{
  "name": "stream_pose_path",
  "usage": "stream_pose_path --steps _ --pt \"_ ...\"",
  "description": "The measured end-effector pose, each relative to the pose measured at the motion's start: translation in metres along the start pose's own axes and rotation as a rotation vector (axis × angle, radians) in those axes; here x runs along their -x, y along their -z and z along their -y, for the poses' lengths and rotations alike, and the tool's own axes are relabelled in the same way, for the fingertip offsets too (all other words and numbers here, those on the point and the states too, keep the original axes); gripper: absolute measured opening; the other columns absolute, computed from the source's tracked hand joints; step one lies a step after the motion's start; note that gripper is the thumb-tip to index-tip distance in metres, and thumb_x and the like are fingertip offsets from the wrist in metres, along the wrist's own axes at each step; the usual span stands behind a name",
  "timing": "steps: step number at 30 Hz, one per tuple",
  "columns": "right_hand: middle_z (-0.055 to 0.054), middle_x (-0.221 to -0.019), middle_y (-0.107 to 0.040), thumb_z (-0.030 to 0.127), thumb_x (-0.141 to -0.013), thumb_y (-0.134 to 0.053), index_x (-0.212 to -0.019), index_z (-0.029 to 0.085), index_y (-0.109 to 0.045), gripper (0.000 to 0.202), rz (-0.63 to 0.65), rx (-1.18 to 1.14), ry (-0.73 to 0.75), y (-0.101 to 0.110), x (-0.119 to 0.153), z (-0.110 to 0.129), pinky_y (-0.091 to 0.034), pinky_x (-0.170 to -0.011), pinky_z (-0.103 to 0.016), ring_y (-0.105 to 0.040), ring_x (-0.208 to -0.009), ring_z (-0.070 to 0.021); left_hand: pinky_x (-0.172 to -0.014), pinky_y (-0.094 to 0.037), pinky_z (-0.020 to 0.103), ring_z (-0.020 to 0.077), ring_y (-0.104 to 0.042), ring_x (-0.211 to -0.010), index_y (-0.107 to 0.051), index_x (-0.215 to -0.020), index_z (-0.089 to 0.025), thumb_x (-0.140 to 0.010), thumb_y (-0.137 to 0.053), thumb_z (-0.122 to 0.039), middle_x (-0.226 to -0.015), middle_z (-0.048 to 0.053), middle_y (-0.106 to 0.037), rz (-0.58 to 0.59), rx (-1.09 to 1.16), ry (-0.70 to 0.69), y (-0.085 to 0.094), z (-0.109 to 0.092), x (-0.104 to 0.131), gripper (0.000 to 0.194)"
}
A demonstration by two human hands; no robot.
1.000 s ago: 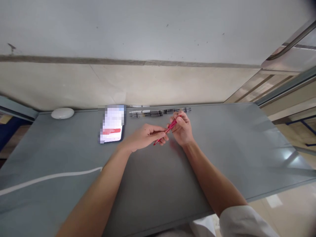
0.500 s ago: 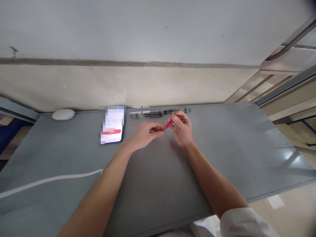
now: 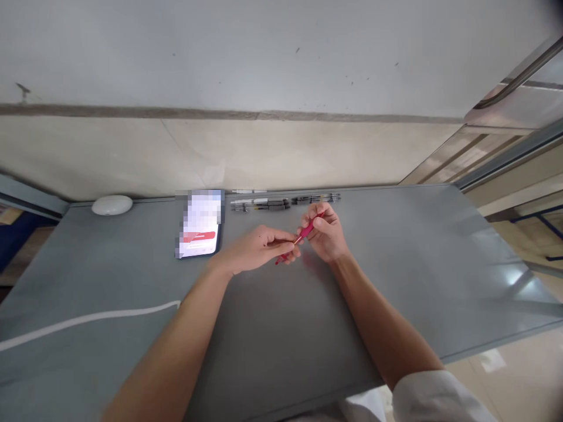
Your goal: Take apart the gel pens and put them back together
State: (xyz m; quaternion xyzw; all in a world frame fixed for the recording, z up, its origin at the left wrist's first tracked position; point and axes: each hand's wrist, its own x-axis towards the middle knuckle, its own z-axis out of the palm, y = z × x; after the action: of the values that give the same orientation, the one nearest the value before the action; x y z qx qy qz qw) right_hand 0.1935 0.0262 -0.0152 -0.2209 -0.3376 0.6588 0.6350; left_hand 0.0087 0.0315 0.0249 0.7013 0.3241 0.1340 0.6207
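A slim red pen (image 3: pixel 307 229) is held at a slant between both hands, above the middle of the grey table (image 3: pixel 272 328). My left hand (image 3: pixel 259 251) pinches its lower left part, and a red tip pokes out below the fingers. My right hand (image 3: pixel 324 233) has its fingers closed around the thicker, upper right part. Between the two hands a thin, shiny stretch of the pen shows. Behind the hands, clear and black pens (image 3: pixel 268 204) lie in a row, with more dark pens (image 3: pixel 314 199) to their right.
A lit phone (image 3: pixel 202 225) lies left of the pens, partly pixelated. Further left sits a white oval object (image 3: pixel 111 205). A white cable (image 3: pixel 101 316) runs across the left side of the table. The wall (image 3: pixel 281 149) rises along the table's far edge.
My left hand has shifted slightly down, and more of the pen shows below its fingers. My right hand has moved a little down and still holds the pen.
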Motion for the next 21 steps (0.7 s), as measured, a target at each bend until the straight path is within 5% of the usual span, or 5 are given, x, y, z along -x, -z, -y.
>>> stream_pose_path --steps 10,16,21 --pt "0.007 -0.079 -0.053 0.023 -0.068 -0.078 -0.077 0.024 -0.055 0.024 -0.239 0.072 0.068 -0.0075 -0.0036 -0.0033 -0.054 -0.062 -0.021 -0.059 -0.067 -0.0065 -0.057 -0.043 0.025 0.0138 -0.056 -0.067 -0.070 -0.102 -0.022 -0.082 -0.062 -0.041 -0.084 0.002 -0.068 -0.337 -0.135 0.090 -0.0018 -0.0017 -0.0039 0.029" --pt "0.006 -0.080 -0.057 0.025 -0.068 -0.077 -0.080 0.025 -0.058 0.023 -0.174 0.040 0.016 -0.0039 -0.0035 -0.0025 -0.055 -0.064 -0.022 -0.061 -0.070 -0.0081 -0.062 -0.045 0.026 0.0138 -0.056 -0.067 -0.070 -0.103 -0.021 -0.085 -0.059 -0.042 -0.077 0.001 -0.066 -0.273 -0.109 0.066 0.0006 -0.0001 -0.0028 0.030" --pt "0.007 -0.077 -0.054 0.026 -0.068 -0.079 -0.078 0.026 -0.059 0.023 -0.084 -0.021 0.019 -0.0002 -0.0020 -0.0027 -0.055 -0.057 -0.021 -0.059 -0.066 -0.0075 -0.068 -0.046 0.029 0.0143 -0.058 -0.068 -0.069 -0.085 -0.019 -0.089 -0.053 -0.042 -0.077 0.002 -0.066 -0.111 -0.046 0.044 -0.0009 -0.0019 -0.0009 0.028"
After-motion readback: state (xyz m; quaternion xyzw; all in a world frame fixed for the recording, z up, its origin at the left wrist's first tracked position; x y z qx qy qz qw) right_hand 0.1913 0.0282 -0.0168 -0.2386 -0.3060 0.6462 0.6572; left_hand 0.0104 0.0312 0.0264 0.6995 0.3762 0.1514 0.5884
